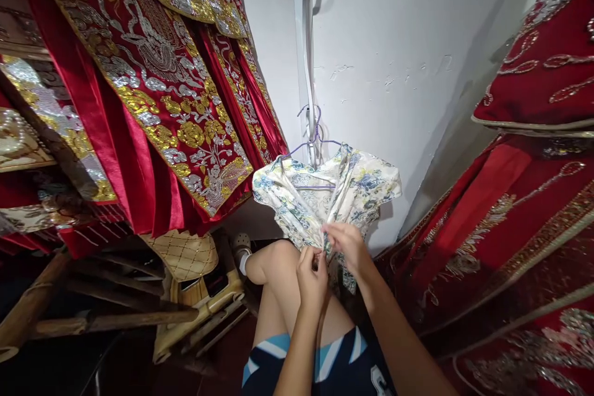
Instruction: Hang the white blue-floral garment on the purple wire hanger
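Left hand (pixel 312 277) is pinched shut on the lower front of the floral dress (pixel 325 195), fingertips together on the fabric; right hand (pixel 347 246) sits just beside it, fingers also clamped on the same cloth edge, the two hands nearly touching. The dress (white w/ blue and yellow flowers) hangs from a purple wire hanger (pixel 312 136) in the middle of the scene, against the far white wall (pixel 394 43), its hem bunched at the hands. Below, near the camera, the person's bare knee (pixel 273 260) and dark blue shorts (pixel 343 365) w/ light blue stripes. To the left hang red garments w/ gold and silver embroidery (pixel 158 86); more red embroidered cloth (pixel 520 229) fills the right side. Low left, a woven basket (pixel 183 253) and wooden pieces (pixel 93 315) in shadow.
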`<state>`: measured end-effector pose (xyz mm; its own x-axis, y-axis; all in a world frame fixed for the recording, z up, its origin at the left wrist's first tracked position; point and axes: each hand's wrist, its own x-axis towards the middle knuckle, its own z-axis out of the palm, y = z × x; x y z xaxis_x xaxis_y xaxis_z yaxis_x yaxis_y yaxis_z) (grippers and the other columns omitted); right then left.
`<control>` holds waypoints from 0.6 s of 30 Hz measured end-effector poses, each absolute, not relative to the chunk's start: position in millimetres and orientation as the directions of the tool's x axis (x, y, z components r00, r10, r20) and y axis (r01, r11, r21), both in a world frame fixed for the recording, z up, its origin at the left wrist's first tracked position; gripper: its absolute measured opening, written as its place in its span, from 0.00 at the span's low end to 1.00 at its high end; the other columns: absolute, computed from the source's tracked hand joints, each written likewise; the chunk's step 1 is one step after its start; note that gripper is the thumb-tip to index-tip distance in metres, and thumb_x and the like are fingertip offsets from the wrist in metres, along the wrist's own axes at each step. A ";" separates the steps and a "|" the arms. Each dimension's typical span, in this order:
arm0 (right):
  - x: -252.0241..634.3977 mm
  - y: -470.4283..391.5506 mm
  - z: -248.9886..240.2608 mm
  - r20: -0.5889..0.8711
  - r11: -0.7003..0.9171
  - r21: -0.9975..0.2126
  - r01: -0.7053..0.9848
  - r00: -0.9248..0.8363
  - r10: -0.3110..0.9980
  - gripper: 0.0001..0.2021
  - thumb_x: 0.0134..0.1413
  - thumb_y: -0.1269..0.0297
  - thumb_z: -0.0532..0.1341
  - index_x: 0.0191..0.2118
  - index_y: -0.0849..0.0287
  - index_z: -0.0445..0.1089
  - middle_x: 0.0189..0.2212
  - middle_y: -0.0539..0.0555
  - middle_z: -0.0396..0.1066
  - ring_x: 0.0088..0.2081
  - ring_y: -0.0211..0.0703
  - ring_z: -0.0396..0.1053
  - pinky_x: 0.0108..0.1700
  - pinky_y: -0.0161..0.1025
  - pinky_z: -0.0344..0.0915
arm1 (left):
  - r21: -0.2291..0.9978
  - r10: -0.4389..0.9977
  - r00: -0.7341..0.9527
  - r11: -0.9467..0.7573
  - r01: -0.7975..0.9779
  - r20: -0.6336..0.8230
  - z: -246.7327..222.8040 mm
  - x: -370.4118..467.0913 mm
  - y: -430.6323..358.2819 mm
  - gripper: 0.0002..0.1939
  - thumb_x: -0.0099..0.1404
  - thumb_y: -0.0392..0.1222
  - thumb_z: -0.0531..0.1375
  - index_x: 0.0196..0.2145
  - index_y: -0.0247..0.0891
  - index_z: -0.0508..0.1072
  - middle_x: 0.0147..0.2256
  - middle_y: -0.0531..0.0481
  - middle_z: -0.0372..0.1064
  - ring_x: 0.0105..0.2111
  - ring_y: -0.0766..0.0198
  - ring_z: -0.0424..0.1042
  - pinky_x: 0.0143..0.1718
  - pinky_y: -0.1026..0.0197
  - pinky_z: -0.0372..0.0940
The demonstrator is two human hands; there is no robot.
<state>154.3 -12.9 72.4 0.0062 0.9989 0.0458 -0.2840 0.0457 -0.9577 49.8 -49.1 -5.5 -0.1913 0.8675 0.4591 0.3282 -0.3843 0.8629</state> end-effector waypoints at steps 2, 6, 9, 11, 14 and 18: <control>159.9 12.2 107.7 0.064 0.063 -0.932 -0.358 0.011 0.998 0.15 0.45 0.56 0.71 0.24 0.61 0.71 0.15 0.44 0.58 0.16 0.29 0.47 0.16 0.32 0.42 | 0.833 0.868 -0.131 -0.403 0.378 0.480 -0.9 47.2 -44.4 0.09 0.68 0.40 0.54 0.29 0.40 0.66 0.29 0.50 0.63 0.31 0.61 0.65 0.33 0.62 0.58; 172.7 63.3 183.3 0.011 -0.053 -0.851 -0.523 -0.118 0.993 0.08 0.55 0.69 0.65 0.26 0.62 0.68 0.15 0.40 0.51 0.15 0.26 0.41 0.14 0.28 0.40 | 0.760 0.885 0.018 -0.410 0.504 0.466 7.1 40.3 -32.5 0.08 0.65 0.34 0.52 0.28 0.40 0.63 0.29 0.51 0.62 0.29 0.62 0.63 0.32 0.63 0.55; 173.8 79.8 208.3 0.022 -0.050 -0.843 -0.536 -0.127 0.992 0.09 0.56 0.69 0.64 0.27 0.61 0.66 0.14 0.39 0.47 0.14 0.27 0.38 0.13 0.28 0.39 | 0.712 0.898 0.089 -0.399 0.577 0.431 5.4 31.6 -28.1 0.07 0.63 0.32 0.51 0.28 0.40 0.63 0.29 0.51 0.62 0.29 0.61 0.62 0.31 0.63 0.54; 170.0 78.2 205.1 0.063 -0.014 -0.848 -0.531 -0.126 0.990 0.09 0.55 0.66 0.66 0.28 0.60 0.67 0.13 0.39 0.49 0.14 0.27 0.40 0.14 0.29 0.39 | 0.721 0.906 0.122 -0.399 0.566 0.406 6.5 25.4 -25.4 0.06 0.62 0.32 0.52 0.28 0.40 0.64 0.29 0.51 0.64 0.30 0.60 0.64 0.32 0.62 0.55; 161.8 65.8 190.1 0.159 0.086 -0.858 -0.506 -0.103 0.982 0.12 0.48 0.59 0.70 0.29 0.60 0.69 0.14 0.40 0.54 0.14 0.27 0.46 0.15 0.30 0.40 | 0.770 0.902 0.169 -0.429 0.472 0.398 30.1 18.0 -15.5 0.05 0.65 0.36 0.55 0.35 0.39 0.70 0.31 0.49 0.69 0.33 0.59 0.69 0.36 0.61 0.59; 155.2 48.5 190.6 0.256 0.228 -0.886 -0.403 -0.016 0.967 0.15 0.43 0.54 0.70 0.29 0.61 0.71 0.14 0.43 0.59 0.16 0.28 0.50 0.17 0.31 0.42 | 0.685 0.773 0.036 -0.583 0.437 0.634 111.5 15.8 10.8 0.16 0.71 0.44 0.54 0.54 0.40 0.70 0.32 0.49 0.70 0.33 0.60 0.69 0.39 0.60 0.62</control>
<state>155.2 48.5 190.6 -0.0164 0.9666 0.2556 -0.4031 0.2276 -0.8864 15.8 10.8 111.5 0.0359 0.7726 0.6339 0.4367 -0.5826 0.6854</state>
